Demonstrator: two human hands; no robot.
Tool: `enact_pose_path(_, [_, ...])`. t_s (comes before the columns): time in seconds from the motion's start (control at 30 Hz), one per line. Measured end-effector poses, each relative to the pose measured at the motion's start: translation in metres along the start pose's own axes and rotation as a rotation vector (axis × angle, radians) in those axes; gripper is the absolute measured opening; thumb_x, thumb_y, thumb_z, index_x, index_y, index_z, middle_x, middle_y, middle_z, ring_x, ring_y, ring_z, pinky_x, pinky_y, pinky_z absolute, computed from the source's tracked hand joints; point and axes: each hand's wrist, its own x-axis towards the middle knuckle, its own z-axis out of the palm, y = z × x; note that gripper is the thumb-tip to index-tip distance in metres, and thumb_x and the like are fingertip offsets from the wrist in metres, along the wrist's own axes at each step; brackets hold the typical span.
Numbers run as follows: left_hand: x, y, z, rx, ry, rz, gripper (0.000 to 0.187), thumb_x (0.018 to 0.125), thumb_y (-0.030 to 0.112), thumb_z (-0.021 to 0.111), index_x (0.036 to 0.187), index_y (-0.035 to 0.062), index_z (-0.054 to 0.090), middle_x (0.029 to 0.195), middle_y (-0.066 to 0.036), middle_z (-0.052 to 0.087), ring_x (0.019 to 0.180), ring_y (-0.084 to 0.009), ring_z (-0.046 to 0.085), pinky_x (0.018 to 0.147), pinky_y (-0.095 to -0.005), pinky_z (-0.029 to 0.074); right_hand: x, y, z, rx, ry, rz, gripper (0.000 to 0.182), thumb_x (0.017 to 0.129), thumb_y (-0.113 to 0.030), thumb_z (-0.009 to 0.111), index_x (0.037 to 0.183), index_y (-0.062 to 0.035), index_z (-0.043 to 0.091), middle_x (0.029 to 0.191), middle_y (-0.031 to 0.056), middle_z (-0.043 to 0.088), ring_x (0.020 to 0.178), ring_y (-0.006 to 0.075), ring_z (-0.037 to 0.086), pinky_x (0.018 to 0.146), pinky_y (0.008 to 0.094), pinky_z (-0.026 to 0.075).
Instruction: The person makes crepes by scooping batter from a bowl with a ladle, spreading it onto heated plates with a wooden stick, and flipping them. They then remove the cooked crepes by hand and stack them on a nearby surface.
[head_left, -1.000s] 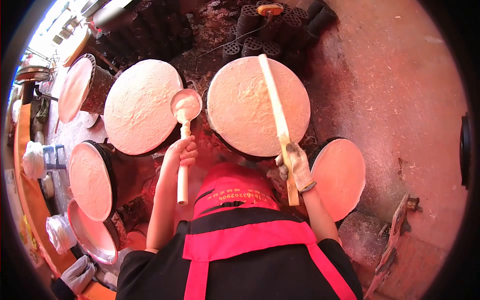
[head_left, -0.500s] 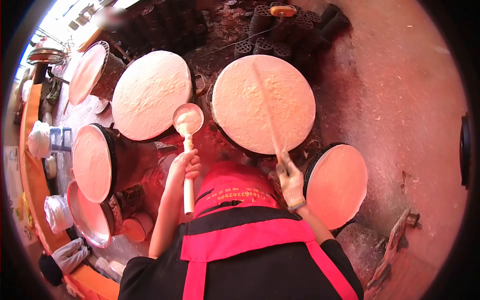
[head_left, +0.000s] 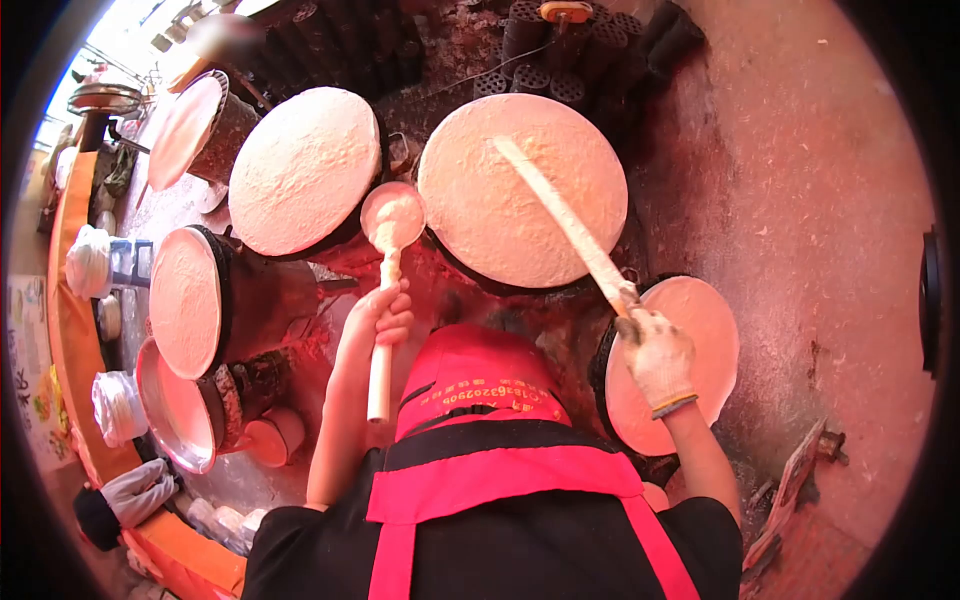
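Note:
My bare left hand is closed round the pale handle of a ladle, whose round bowl holds some batter. The bowl is between two large round griddles. In my gloved right hand is a long flat wooden spreader stick, slanting up and left over the right griddle. That griddle carries a pale, slightly lumpy batter layer. Below my right hand lies another batter-covered griddle. The left griddle also bears a rough pale layer.
More round griddles stand on the left, including one coated with batter and one with a shiny rim. Black honeycomb coal briquettes are stacked at the back. An orange-edged counter runs along the left; a wooden piece lies lower right.
My right hand has moved right and slightly up, turning the stick to a steeper slant across the right griddle. The ladle has shifted a little right and up in my left hand.

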Motion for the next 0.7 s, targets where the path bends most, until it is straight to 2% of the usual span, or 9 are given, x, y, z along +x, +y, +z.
enact_pose_path(0.13, [-0.028, -0.011, -0.028, -0.057, 0.080, 0.018, 0.014, 0.096, 0.008, 0.049, 0.107, -0.0004, 0.046, 0.069, 0.002, 0.038, 0.045, -0.0017, 0.031, 0.033, -0.0152, 0.025, 0.023, 0.025, 0.078, 0.535, 0.359, -0.055, 0.038, 0.095, -0.032, 0.055, 0.131, -0.0171, 0.056, 0.089, 0.0146, 0.067, 0.068, 0.0234, 0.064, 0.060, 0.0384, 0.050])
enact_pose_path(0.23, [-0.060, -0.020, -0.037, -0.250, 0.153, 0.061, 0.015, 0.098, 0.008, 0.046, 0.108, -0.0027, 0.045, 0.069, 0.001, 0.037, 0.046, -0.0026, 0.032, 0.034, -0.0158, 0.028, 0.032, -0.016, 0.115, 0.868, 0.224, -0.173, 0.049, 0.092, -0.020, 0.060, 0.140, -0.0174, 0.047, 0.094, 0.0125, 0.066, 0.077, 0.0131, 0.060, 0.073, 0.0278, 0.050])
enact_pose_path(0.3, [-0.086, -0.022, -0.041, -0.513, 0.138, 0.059, 0.020, 0.099, 0.009, 0.043, 0.112, -0.0056, 0.042, 0.070, 0.000, 0.036, 0.048, -0.0033, 0.033, 0.036, -0.0164, 0.031, 0.029, -0.055, 0.142, 0.877, -0.014, -0.213, 0.059, 0.083, -0.014, 0.064, 0.139, -0.0176, 0.047, 0.112, 0.0163, 0.065, 0.083, 0.0317, 0.069, 0.074, 0.0365, 0.053])
enact_pose_path(0.37, [-0.111, -0.024, -0.055, -0.620, 0.082, 0.104, 0.020, 0.099, 0.008, 0.041, 0.113, -0.0061, 0.041, 0.070, 0.000, 0.036, 0.049, -0.0038, 0.035, 0.037, -0.0167, 0.034, 0.028, -0.092, 0.122, 0.761, -0.130, -0.346, 0.062, 0.080, -0.012, 0.064, 0.139, -0.0177, 0.047, 0.124, 0.0149, 0.059, 0.092, 0.0370, 0.063, 0.077, 0.0401, 0.053])
enact_pose_path(0.5, [-0.148, -0.022, -0.088, -0.746, 0.048, 0.213, 0.020, 0.099, 0.009, 0.040, 0.112, -0.0060, 0.041, 0.071, -0.001, 0.038, 0.049, -0.0045, 0.036, 0.037, -0.0171, 0.036, 0.044, -0.167, 0.095, 0.802, 0.166, -0.708, 0.049, 0.086, -0.012, 0.058, 0.134, -0.0106, 0.050, 0.116, 0.0226, 0.060, 0.092, 0.0389, 0.063, 0.076, 0.0406, 0.053])
enact_pose_path(0.53, [-0.156, -0.020, -0.099, -0.806, 0.035, 0.230, 0.019, 0.099, 0.009, 0.040, 0.112, -0.0058, 0.041, 0.071, -0.001, 0.038, 0.049, -0.0046, 0.036, 0.037, -0.0171, 0.036, 0.059, -0.184, 0.104, 0.746, 0.110, -0.747, 0.036, 0.089, -0.013, 0.055, 0.124, -0.0049, 0.056, 0.107, 0.0236, 0.063, 0.090, 0.0396, 0.063, 0.074, 0.0412, 0.052])
enact_pose_path(0.63, [-0.181, -0.009, -0.138, -0.922, 0.002, 0.313, 0.019, 0.099, 0.010, 0.041, 0.111, -0.0050, 0.041, 0.072, -0.002, 0.039, 0.048, -0.0048, 0.036, 0.036, -0.0172, 0.036, 0.078, -0.254, 0.114, 0.941, -0.466, -0.450, 0.024, 0.092, -0.025, 0.058, 0.094, -0.0011, 0.065, 0.062, 0.0081, 0.060, 0.057, 0.0181, 0.059, 0.055, 0.0319, 0.045])
enact_pose_path(0.67, [-0.190, -0.006, -0.155, -0.937, -0.013, 0.358, 0.020, 0.099, 0.011, 0.041, 0.111, -0.0050, 0.041, 0.072, -0.002, 0.039, 0.048, -0.0048, 0.036, 0.036, -0.0173, 0.036, 0.076, -0.283, 0.110, 0.977, -0.585, -0.368, 0.026, 0.092, -0.028, 0.060, 0.089, -0.0030, 0.065, 0.055, 0.0028, 0.053, 0.052, 0.0091, 0.050, 0.051, 0.0288, 0.041])
enact_pose_path(0.7, [-0.199, -0.003, -0.174, -0.950, -0.027, 0.403, 0.020, 0.099, 0.011, 0.041, 0.111, -0.0049, 0.041, 0.073, -0.002, 0.039, 0.048, -0.0047, 0.036, 0.036, -0.0173, 0.036, 0.077, -0.312, 0.117, 0.970, -0.609, -0.456, 0.025, 0.091, -0.028, 0.059, 0.089, -0.0046, 0.066, 0.058, 0.0039, 0.055, 0.054, 0.0095, 0.052, 0.052, 0.0296, 0.042])
